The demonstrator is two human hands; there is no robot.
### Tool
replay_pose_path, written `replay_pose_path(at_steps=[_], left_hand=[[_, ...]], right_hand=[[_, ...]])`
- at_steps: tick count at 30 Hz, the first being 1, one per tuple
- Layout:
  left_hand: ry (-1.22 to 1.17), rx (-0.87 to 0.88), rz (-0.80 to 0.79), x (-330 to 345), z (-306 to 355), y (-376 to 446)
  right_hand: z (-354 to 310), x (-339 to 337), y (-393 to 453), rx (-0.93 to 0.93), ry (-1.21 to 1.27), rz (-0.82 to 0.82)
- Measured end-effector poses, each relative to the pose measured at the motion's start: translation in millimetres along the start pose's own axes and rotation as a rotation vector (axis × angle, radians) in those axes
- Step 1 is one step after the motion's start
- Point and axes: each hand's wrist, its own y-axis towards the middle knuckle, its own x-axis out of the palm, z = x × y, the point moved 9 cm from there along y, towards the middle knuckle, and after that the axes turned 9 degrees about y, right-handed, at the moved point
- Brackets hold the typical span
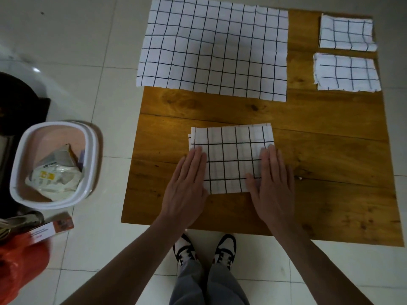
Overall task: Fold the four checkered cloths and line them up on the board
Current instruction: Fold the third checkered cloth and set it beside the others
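Now:
step: your left hand [187,175] and right hand [272,172], flat-palmed, press third cloth [231,159] mid-board [330,150].
next: fold smaller, then right edge.

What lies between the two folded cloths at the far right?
Only a bare strip of board, seen in the head view, separates the farther cloth from the nearer cloth.

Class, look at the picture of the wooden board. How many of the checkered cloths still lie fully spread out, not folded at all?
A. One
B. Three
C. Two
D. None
A: only the large cloth at the far left of the board lies spread flat; two folded cloths sit at the far right, and a part-folded cloth lies under both hands.
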Motion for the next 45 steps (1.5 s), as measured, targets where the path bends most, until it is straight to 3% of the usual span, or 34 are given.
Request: replay_pose_path(at_steps=[3,8,16,23,37,45], left_hand=[[-0.063,-0.008,0.055,-5.6,18.6,-7.6],[-0.175,-0.077,0.054,7.5,42.9,-16.4],[-0.151,-0.094,0.008,21.2,35.5,-17.3],[-0.146,-0.142,-0.007,22.9,14.3,-22.7],[-0.045,-0.176,-0.039,24.8,5.8,-25.4],[-0.006,-0.172,-0.036,25.3,6.2,-23.9]], right_hand=[[-23.9,-5.3,-8.2,-0.089,0.013,0.024],[-51.2,23.4,-25.5,-0.232,-0.027,-0.087],[-34.3,33.5,-22.5,-0.156,0.118,-0.139],[8.1,15.6,-20.7,0.015,0.209,-0.062],[33.3,5.7,-22.8,0.131,-0.039,0.003],[29.1,-5.6,-21.4,0.159,0.018,0.018]])
